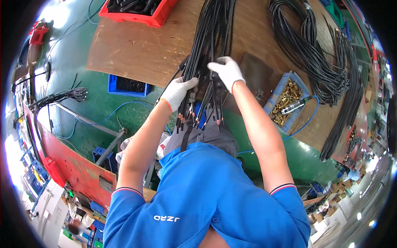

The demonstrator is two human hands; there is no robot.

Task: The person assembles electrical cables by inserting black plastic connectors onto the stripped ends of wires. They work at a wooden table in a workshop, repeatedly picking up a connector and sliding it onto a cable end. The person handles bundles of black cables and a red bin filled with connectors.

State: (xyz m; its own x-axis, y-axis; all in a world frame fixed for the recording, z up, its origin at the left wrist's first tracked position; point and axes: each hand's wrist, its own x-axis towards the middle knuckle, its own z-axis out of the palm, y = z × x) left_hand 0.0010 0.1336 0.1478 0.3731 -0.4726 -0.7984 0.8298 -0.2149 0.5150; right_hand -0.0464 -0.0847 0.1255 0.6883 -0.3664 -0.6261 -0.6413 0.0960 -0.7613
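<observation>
On my far left, a red panel (78, 161) angles across the green floor (82, 53), which looks glossy under the room's lights. Next I see a blue crate (124, 94) below the edge of the brown wooden table (128, 49), whose far edge carries a red crate (155, 20). My gloved left hand (177, 91) grips the black cables (211, 33), which run off the table's near edge; my right hand (225, 72) touches them, though I cannot tell whether it is closed. Further right sit a blue bin (278, 94) of brass-coloured pieces (285, 99) and coiled cables (297, 45).
</observation>
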